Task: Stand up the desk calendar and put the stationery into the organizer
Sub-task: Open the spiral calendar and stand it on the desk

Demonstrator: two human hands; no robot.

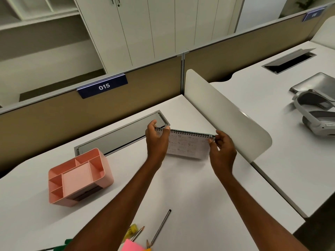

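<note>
The left hand (pixel 156 140) pinches the left end of the spiral-bound desk calendar (pixel 188 147) and the right hand (pixel 222 151) pinches the right end, with the spiral edge uppermost and the print too small to read. From it, the pink organizer (pixel 78 176) lies at eight o'clock and the pencils (pixel 160 226) at six. At ten o'clock is a partition sign (pixel 104 86) reading "015".

So it's a plain white desk (pixel 181 187) with a closed grey cable flap (pixel 119 134) set flush along its back edge. At left center sits a pink organizer (pixel 79 176), compartments open to the top. The spiral desk calendar (pixel 188 145) is mid-frame, though I can't tell if its lower edge touches the top. Down at the bottom edge lie a dark pen (pixel 161 227), a pencil (pixel 138 232), something small and yellow (pixel 132 229), a pink sticky pad (pixel 131 245) and a green bit (pixel 61 247) that's mostly cut off.
</note>
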